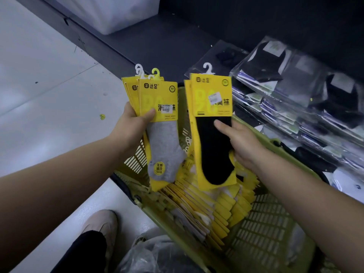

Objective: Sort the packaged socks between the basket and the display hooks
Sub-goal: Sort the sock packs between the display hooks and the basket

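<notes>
I'm crouched over the pale floor (pixel 39 85) at the foot of a dark shelf (pixel 161 46), and I judge the sorting to be in its early or middle stretch. The green basket (pixel 264 223) sits near me, right of centre, and it holds a thick row of yellow-carded packs in the basket (pixel 206 203), standing on edge. That is the bulk of the work left. On the shelf to the far right lie stacks of bagged socks (pixel 291 99) in clear plastic. I cannot tell whether they belong to this job.

No display hooks are in view, so nothing here shows a single pack hung yet.

What is done so far is a split by colour. My left hand (pixel 130 125) holds a fan of grey-sock packs (pixel 163 134) over the basket's far left corner, with the fingers (pixel 150 113) curled round the cards and the thumb pressed on the front one. My right hand (pixel 242 142) grips a black-sock pack (pixel 213 150) just beside them. Its thumb lies on the sock and the rest is wrapped behind, and the edge of a second card shows at the back.

Each pack carries a small plastic hanger hook (pixel 207 68) at its top, ready for hanging.
</notes>
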